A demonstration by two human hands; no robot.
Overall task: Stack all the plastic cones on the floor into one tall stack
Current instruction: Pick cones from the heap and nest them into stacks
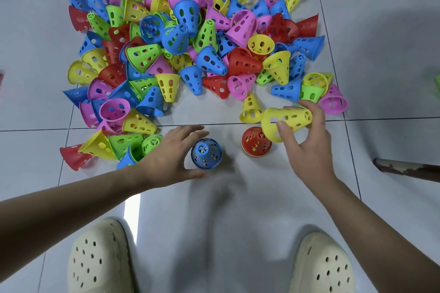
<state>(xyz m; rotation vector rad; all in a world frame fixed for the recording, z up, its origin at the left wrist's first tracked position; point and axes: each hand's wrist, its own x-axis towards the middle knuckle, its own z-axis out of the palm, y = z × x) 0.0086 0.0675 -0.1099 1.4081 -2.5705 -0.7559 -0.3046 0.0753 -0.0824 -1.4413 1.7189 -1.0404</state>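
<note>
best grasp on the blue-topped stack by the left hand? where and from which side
Likely the side wall of the blue-topped stack, low and near the wider base, thumb and fingers on opposite sides. It stands upright with its narrow tip up, so a pinch near the top could slip off. The left hand is open right beside it, so come from the left.

The cones [190, 38] in the heap are moulded plastic in bright red, blue, yellow, green and pink, smooth and slightly glossy, their walls pierced with oval holes. The yellow cone [287, 122] has the same sheen along its rim. The blue stack [206, 153] and red stack [256, 142] look like the same perforated plastic. The floor [238, 209] is pale tile, smooth and polished enough to carry a soft reflection, with thin dark grout lines. The clogs [100, 259] are cream foam-like plastic, matt, with round vent holes. A bar [404, 169] at right shows chipped, worn paint.
</note>
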